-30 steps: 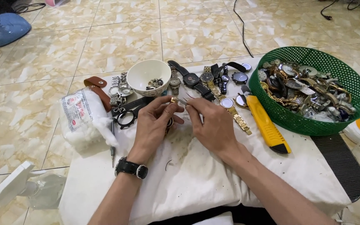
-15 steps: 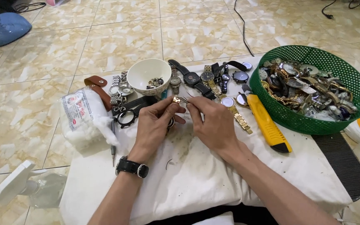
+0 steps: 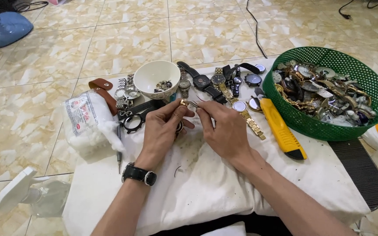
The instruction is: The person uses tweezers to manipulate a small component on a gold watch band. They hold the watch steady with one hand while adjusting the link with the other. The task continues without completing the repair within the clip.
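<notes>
Glossy beige marble tiles surround a low table under a stained white cloth [image 3: 206,188]. On it the left hand [image 3: 162,131], fingers curled closed, pinches a small gold watch part [image 3: 183,103]. The right hand [image 3: 224,131] closes on thin metal tweezers [image 3: 194,104] that touch this part. Behind them stand one round white ceramic bowl [image 3: 152,76], one green plastic mesh basket [image 3: 372,94] heaped with watches, and one yellow utility knife [image 3: 281,129].

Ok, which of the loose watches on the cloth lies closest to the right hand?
The gold-banded watch with the pale round face, just beyond the right hand. Its metal band trails toward the yellow utility knife; the black-strapped watches lie farther back by the white bowl.
</notes>
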